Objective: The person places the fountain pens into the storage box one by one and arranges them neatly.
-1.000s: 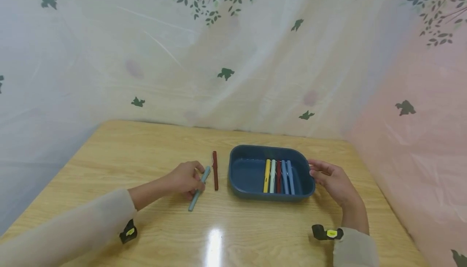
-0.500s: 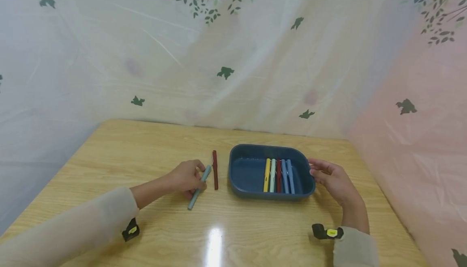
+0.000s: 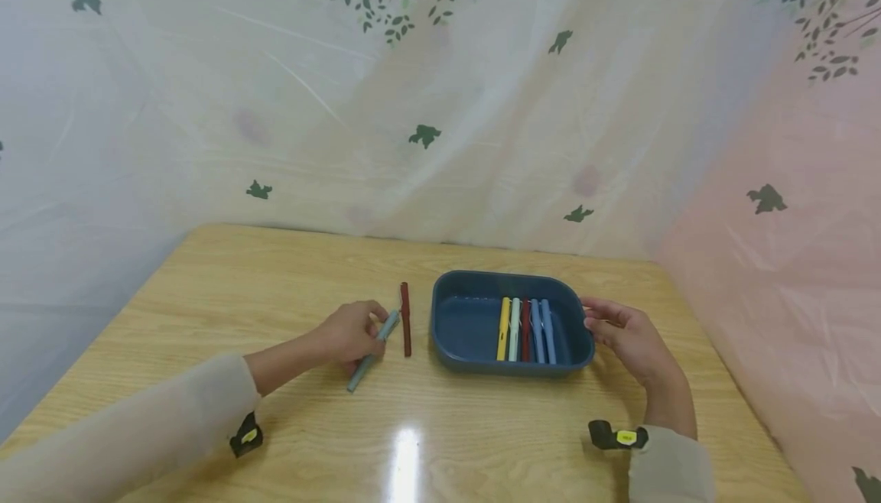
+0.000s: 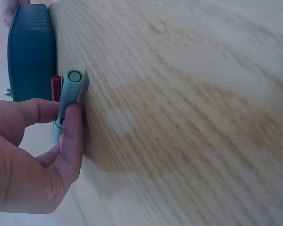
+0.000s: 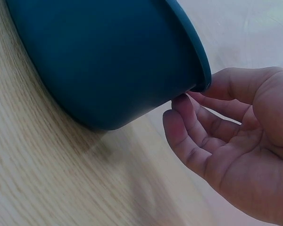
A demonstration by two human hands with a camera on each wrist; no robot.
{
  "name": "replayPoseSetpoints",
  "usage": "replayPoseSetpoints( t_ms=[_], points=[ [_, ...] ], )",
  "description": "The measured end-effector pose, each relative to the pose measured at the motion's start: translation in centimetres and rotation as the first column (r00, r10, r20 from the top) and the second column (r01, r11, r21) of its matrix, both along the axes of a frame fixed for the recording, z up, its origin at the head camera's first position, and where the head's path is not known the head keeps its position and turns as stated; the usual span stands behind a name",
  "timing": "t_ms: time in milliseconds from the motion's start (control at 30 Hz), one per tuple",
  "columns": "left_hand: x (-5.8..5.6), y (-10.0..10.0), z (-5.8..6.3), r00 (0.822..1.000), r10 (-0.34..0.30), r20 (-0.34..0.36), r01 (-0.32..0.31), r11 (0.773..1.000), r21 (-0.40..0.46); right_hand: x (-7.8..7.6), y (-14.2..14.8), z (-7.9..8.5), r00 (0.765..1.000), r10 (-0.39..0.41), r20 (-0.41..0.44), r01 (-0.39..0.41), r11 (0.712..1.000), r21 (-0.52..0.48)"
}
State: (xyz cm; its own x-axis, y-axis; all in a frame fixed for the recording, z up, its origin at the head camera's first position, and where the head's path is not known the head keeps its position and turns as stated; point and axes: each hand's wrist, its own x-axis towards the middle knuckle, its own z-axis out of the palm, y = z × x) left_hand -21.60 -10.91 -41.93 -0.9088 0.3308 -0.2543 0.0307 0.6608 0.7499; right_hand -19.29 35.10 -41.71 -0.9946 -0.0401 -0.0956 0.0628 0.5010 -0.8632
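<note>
Your left hand (image 3: 349,332) pinches the slim pale blue-grey plastic pen (image 3: 372,351) between thumb and fingertips; the left wrist view shows the fingers (image 4: 71,136) curled round its barrel (image 4: 67,96). The pen is on the left half of the light wooden counter (image 3: 275,289), just left of the dark red pen (image 3: 405,319), which lies flat and close beside it. I cannot tell whether its near end touches the wood or is raised.

Your right hand (image 3: 629,337) rests against the right rim of the deep blue rounded plastic tray (image 3: 468,319), fingers loosely bent, their tips (image 5: 181,106) touching just under the lip (image 5: 198,61); it grips nothing. Five pens lie side by side in the tray's right half: yellow (image 3: 504,329), white (image 3: 514,329), dark red (image 3: 525,331) and two blue (image 3: 542,332).

The grip sits near the pen's far end, so most of the barrel hangs beyond your fingers; I judge it could pivot or slip out if you lift quickly. The dark red pen on the counter is close enough that a sideways sweep would likely knock it rolling. Your right hand only touches the tray, so a bump on the wall could slide it.

The pen's long axis runs diagonally, far end toward the tray's near-left side, near end toward you and leftward.
</note>
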Motion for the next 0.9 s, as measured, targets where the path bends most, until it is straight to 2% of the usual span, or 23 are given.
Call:
replayPoseSetpoints(
  t_ms=[333, 900],
  points=[
    [-0.8, -1.0, 0.6, 0.999, 0.046, 0.006, -0.046, 0.996, 0.071, 0.1, 0.2, 0.0, 1.000, -0.001, -0.003, 0.001, 1.000, -0.026],
    [-2.2, -2.0, 2.4, 0.998, 0.059, 0.021, -0.061, 0.985, 0.163, 0.1, 0.0, 0.1, 1.000, -0.008, 0.011, 0.008, 1.000, -0.016]
  ],
)
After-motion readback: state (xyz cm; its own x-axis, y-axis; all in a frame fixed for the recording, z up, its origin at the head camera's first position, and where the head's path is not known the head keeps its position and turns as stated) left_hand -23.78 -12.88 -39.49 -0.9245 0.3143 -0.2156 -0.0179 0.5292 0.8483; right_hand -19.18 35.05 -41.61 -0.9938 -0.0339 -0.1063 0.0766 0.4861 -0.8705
